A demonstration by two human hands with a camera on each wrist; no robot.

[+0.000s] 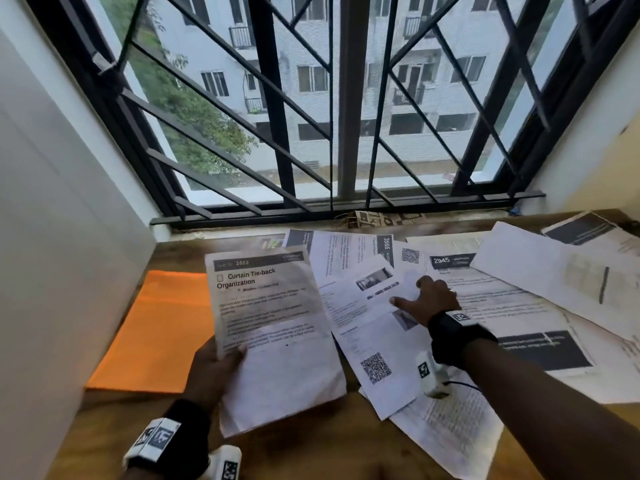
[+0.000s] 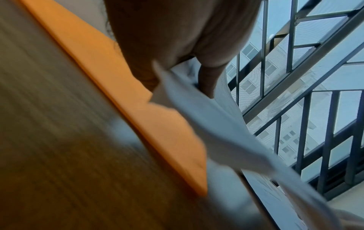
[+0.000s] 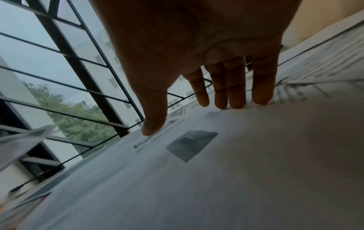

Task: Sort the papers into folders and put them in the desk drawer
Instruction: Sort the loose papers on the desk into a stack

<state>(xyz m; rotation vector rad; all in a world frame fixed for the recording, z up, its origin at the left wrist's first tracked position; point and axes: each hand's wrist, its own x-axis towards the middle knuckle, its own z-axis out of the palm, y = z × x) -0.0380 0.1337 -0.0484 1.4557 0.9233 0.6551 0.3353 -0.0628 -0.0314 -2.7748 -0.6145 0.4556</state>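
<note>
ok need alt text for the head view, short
A person's left hand holds up a printed sheet headed "Curtain Tie-back Organization" while the right hand rests with fingers spread on loose printed papers scattered over a wooden desk. An orange folder lies flat at the left, and a barred window shows an apartment block beyond.

One orange folder (image 1: 149,330), two hands, many loose papers (image 1: 519,306), uncountable.

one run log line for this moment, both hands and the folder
left hand holds Curtain Tie-back sheet | right hand flat on loose papers | orange folder on desk, closed
</note>
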